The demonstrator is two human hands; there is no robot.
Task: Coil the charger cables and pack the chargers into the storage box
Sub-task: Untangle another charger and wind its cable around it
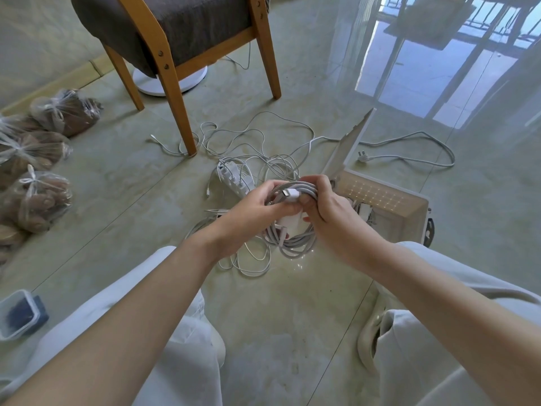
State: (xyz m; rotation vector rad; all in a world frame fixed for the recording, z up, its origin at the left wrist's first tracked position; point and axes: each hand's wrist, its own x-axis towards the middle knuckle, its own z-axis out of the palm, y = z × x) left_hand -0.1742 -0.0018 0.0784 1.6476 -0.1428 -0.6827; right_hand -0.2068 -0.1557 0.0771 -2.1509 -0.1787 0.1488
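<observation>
Together left hand [259, 202], right hand [326, 208] hold cable [298, 241]

Floor [123, 186]: glossy, pale marbled tile, carrying a bright window reflection [424, 68] at upper right. One wooden-framed chair [174, 92], dark brown cushion [199, 22], stands at upper left.

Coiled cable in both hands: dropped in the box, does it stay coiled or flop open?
Probably floppy: the coiled cable sags in loose loops below the left hand and right hand. Nothing visibly ties it, so it would likely spring open. Likely light: thin cord, small bundle.
</observation>
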